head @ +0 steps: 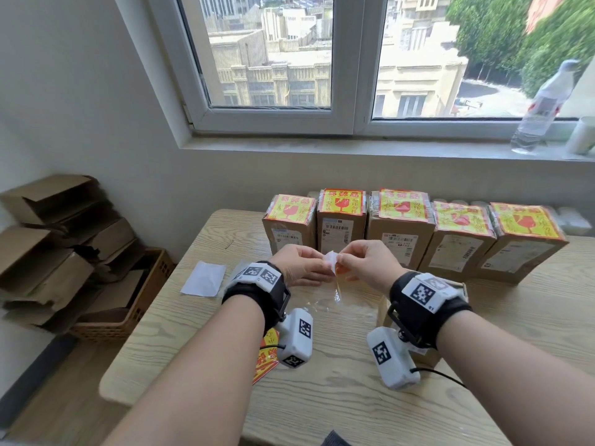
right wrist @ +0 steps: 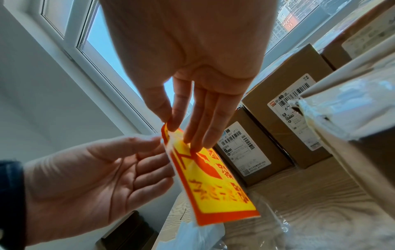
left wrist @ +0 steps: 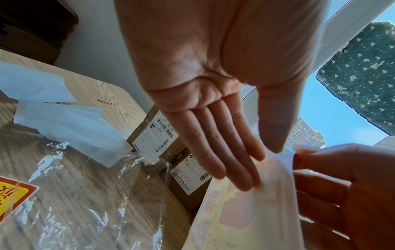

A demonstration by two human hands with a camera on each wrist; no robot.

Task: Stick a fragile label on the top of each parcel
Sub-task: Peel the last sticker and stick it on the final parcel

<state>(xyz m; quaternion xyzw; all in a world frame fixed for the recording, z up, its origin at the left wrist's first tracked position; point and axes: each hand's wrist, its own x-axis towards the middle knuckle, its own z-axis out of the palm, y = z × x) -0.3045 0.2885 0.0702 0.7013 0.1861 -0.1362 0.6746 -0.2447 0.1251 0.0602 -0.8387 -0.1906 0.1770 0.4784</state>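
Above the pale wood-grain table (head: 322, 397), the right hand (right wrist: 192, 67) pinches the top corner of a yellow-and-red rectangular fragile label (right wrist: 211, 182) between thumb and forefinger. The left hand (right wrist: 85, 182) pinches its white backing paper (left wrist: 252, 211) — the other fingers straight. Five brown cardboard parcels (head: 399, 239) behind already wear labels.

A yellow-and-red fragile label (right wrist: 210, 179) hangs above the table; five label-topped parcels (head: 399, 235) stand behind.

Yellow fragile label (right wrist: 210, 179), orange-red border
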